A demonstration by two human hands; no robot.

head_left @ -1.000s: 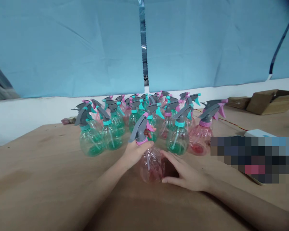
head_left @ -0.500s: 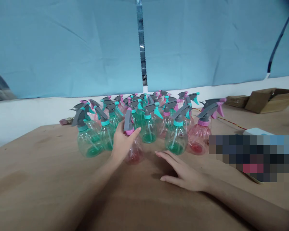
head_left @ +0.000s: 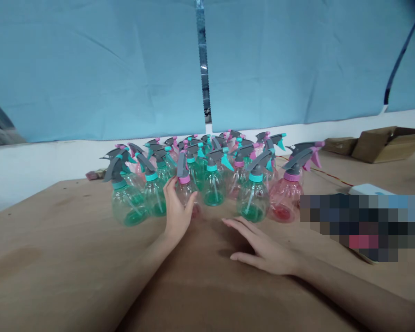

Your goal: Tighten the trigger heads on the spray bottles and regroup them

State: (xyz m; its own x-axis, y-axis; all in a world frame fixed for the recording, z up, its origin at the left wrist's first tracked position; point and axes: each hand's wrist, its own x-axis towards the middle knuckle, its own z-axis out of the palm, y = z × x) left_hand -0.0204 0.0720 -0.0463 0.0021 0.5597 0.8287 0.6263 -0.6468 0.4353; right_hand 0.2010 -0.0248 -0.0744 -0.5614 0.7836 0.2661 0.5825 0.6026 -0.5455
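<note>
We see the pink-collared spray bottle (head_left: 187, 192) upright just left of the centre of the frame, at the near edge of the group of bottles (head_left: 213, 191). Our left hand (head_left: 176, 213) is right in front of it, fingers at its left side and thumb at its right, spread loosely; we cannot tell whether they touch it. Our right hand (head_left: 266, 246) lies right of centre, well apart from the left and from this bottle, fingers parted and empty above the wooden table (head_left: 72, 258).

Compared with a second ago, the bottle is no longer between our two hands near the middle; it is now farther left and higher in the frame, in line with the teal-collared ones. Our left hand has slid down from its collar, leaving it uncovered, while our right hand looks almost unchanged.
</note>
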